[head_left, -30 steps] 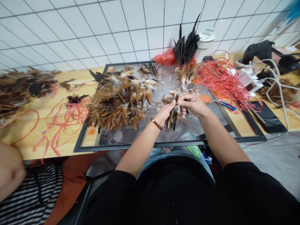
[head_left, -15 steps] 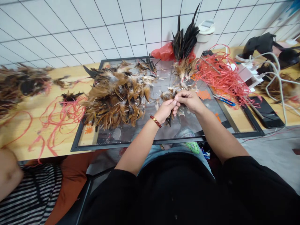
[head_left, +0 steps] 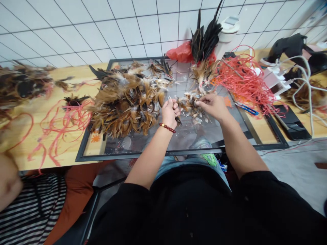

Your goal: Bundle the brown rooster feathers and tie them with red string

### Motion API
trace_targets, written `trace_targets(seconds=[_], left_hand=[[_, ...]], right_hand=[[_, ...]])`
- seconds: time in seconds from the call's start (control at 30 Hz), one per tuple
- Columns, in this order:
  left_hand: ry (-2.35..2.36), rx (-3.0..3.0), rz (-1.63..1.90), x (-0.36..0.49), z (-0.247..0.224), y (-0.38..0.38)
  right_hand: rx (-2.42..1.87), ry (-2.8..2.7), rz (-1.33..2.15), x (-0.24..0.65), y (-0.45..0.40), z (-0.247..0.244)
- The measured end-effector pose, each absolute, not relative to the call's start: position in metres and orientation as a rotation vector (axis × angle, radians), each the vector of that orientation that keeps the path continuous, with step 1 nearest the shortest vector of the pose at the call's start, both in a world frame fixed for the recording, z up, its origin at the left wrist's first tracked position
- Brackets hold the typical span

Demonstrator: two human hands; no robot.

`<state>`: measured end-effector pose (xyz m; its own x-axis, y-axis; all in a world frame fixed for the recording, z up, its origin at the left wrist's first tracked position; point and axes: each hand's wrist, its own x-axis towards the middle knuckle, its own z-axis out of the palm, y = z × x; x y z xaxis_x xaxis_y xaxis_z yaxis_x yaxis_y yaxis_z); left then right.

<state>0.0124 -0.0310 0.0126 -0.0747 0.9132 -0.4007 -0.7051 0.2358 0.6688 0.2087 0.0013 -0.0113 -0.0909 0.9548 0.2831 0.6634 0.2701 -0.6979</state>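
My left hand (head_left: 170, 111) is closed around a small bunch of feathers, most of it hidden in the fist. A dark feather tip (head_left: 178, 120) sticks out below the fingers. My right hand (head_left: 211, 106) reaches into a loose little pile of brown and white feathers (head_left: 189, 102), thumb and forefinger pinched together on a feather there. Just left of my left hand spreads a large heap of brown feather bunches (head_left: 127, 105). Beyond my right hand lies another brown feather bunch (head_left: 203, 73).
A black-framed glass panel (head_left: 143, 157) lies on the wooden table. At right are tangled red plastic strips (head_left: 242, 78), a blue cutter (head_left: 246, 109), a phone (head_left: 293, 124) and white cables (head_left: 308, 92). Black feathers (head_left: 204, 41) stand near a white cup (head_left: 228, 29). Someone in a striped top (head_left: 33, 204) sits at left.
My hands were together at the fingertips and have parted. The left moved left with the bunch; the right moved slightly right and now pinches at the small pile. The view shifted a little.
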Motion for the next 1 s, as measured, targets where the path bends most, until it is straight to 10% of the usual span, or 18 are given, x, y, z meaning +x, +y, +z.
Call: trace_targets(seconds=[0.57,1.0], left_hand=[[0.906,0.428,1.313,0.015,0.011,-0.034],[0.912,0.3,1.468,0.011,0.008,-0.028]], right_hand=[[-1.106,-1.283,1.278,0.198,-0.001,0.003],[-0.994,-1.281,1.107,0.216,0.011,-0.003]])
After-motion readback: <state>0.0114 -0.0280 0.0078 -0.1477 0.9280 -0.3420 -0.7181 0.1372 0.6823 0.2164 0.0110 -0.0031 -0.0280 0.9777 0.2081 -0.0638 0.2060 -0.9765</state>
